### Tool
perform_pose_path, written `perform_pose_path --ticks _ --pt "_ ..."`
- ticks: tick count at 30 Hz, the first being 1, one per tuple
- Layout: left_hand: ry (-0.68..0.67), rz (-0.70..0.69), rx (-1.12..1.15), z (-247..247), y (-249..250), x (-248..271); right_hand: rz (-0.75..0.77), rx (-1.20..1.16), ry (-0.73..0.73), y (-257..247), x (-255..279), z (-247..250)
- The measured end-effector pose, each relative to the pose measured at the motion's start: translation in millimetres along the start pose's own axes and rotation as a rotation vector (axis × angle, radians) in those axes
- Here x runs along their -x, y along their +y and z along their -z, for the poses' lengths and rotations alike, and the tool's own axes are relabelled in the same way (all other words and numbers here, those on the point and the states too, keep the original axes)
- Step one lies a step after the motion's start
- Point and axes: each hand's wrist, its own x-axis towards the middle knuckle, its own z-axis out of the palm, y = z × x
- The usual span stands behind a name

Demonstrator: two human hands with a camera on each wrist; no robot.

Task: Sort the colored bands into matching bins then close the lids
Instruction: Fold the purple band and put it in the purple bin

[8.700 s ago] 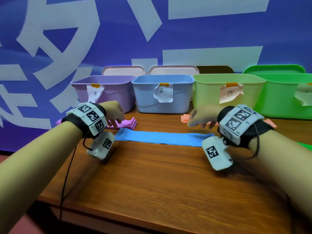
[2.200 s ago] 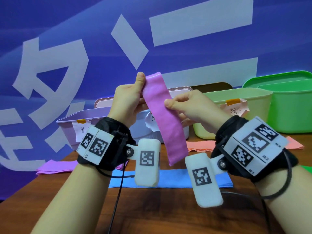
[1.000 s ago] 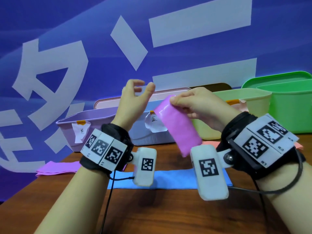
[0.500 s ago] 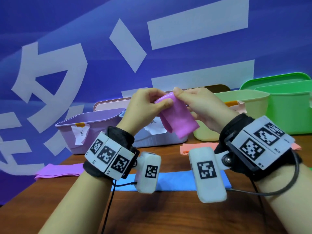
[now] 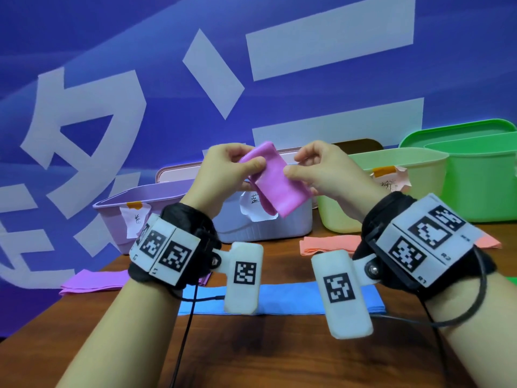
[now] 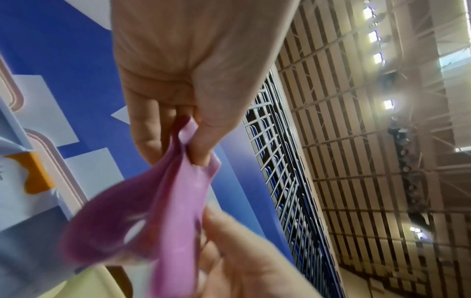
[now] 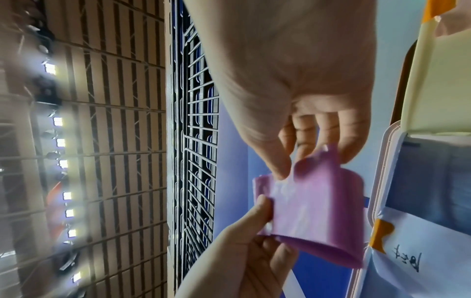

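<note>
Both hands pinch the folded pink band, left hand and right hand, mid-frame above the bins; springy rubber, a loose thumb could let it unfold or drop beside the purple bin.

The head view is taken from above and behind the raised hands, facing forward and slightly down over the wooden table toward the blue backdrop. The left wrist view is aimed closely along the left hand, tilted upward so that ceiling trusses are seen. The right wrist view is aimed likewise along the right hand. The folded pink band held between both hands is shared by all three views.
</note>
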Motion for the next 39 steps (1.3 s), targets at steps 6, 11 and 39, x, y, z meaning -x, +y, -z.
perform_pose_path --ticks 6,11,39 --pt "0.03 0.059 0.167 8.4 1.8 -2.7 -0.174 -0.062 -0.23 5.7 4.0 3.9" --pt "0.023 0.125 0.258 7.9 5.1 -1.4 -0.116 -0.268 -0.269 5.5 3.9 3.6" --pt "0.086 0.294 0.481 35.4 -46.1 -44.6 0.123 0.002 -0.41 -14.4 -74.1 -4.9"
